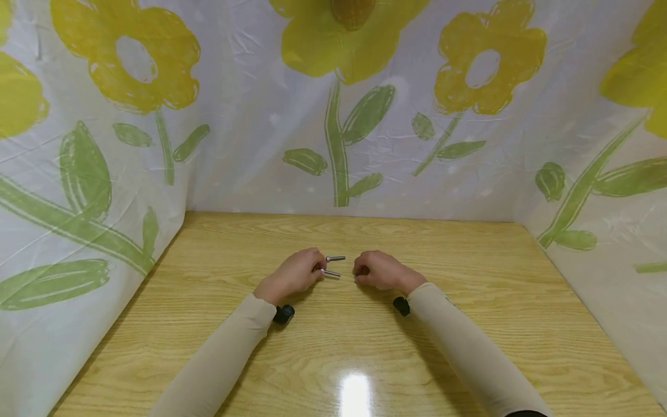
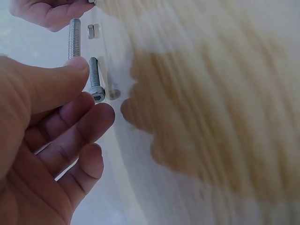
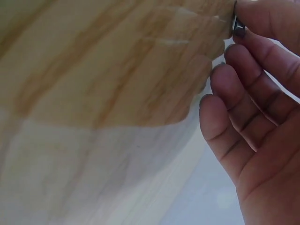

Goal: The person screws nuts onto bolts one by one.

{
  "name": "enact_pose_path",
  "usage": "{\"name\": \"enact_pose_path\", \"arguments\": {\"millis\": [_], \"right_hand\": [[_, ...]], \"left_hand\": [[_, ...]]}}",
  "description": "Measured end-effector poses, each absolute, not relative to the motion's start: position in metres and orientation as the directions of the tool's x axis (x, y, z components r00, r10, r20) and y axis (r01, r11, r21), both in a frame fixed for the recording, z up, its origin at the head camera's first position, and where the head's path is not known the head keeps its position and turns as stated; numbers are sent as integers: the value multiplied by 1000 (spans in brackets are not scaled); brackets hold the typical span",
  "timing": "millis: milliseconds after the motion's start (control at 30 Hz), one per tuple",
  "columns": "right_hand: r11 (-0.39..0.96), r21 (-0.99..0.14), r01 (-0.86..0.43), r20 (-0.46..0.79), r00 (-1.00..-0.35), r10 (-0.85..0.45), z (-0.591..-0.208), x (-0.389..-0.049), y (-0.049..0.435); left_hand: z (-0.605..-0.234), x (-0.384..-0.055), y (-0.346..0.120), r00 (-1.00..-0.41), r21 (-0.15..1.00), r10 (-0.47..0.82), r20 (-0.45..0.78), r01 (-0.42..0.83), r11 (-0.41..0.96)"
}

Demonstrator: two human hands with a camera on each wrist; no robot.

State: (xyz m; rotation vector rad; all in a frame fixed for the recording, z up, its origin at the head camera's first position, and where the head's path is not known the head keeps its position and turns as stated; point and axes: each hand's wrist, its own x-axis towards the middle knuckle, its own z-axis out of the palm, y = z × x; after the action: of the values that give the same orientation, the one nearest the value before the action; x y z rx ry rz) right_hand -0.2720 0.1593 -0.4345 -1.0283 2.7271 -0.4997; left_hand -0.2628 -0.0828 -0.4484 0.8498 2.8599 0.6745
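My left hand (image 1: 299, 271) pinches a threaded metal bolt (image 2: 74, 37) between thumb and fingers, its shank pointing toward the right hand; its head is hidden by the fingers. A second bolt (image 1: 336, 258), with a hex-socket head, lies on the table just beyond the left fingertips. Past that bolt, a small metal nut (image 2: 91, 31) lies in the left wrist view. Facing the left hand across a short gap, my right hand (image 1: 383, 270) pinches a small metal nut (image 3: 239, 29) between thumb and index finger. Its other fingers are loosely curled.
The wood-grain table (image 1: 333, 341) extends around both hands. A white cloth with yellow flowers (image 1: 250, 116) hangs along the back and both sides. Dark wrist cameras (image 1: 284, 314) sit under the sleeves' ends.
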Motion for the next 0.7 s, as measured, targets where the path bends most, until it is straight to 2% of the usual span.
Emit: {"name": "enact_pose_path", "arguments": {"millis": [267,500,700], "right_hand": [[731,-413,-544,-82,-777,-625,-436,-270,161],[718,-500,-484,-64,-806,-589,-435,-269,165],[713,-531,-458,-50,-823,-566,-435,-266,169]], "left_hand": [[-448,-259,-83,-859,481,509,49,467,742],[-445,-253,-85,-882,539,465,74,428,725],[-443,-246,-86,-890,582,444,103,416,698]]}}
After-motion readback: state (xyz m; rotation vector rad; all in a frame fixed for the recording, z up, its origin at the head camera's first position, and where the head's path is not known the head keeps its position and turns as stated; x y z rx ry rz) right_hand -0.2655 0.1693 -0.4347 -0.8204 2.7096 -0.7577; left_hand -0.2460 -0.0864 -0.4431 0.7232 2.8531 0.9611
